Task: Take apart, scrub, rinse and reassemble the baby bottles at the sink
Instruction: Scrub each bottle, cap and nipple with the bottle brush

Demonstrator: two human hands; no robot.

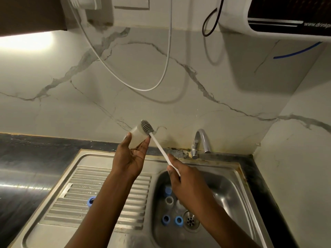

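Nearest us, down in the stainless steel sink basin [225,187], two blue plastic collar rings [166,219] lie beside the round drain [190,220], with more small blue and white parts just beyond. One more blue ring [91,202] sits on the ribbed steel drainboard [77,185] to the left. Above the basin's far rim, the right hand [180,178] grips the long white handle of the grey silicone-headed bottle brush [147,127]. The left hand [130,156] holds the translucent white bottle body [136,137], thumb one side, fingers the other. The brush head lies against the bottle's far right edge; whether it's inside, I can't tell. Scrubbing, I'd say: grip the bottle firmly, twist the brush right to the base, and work lower over the basin. Farther back, the chrome tap [200,142] shows no stream.
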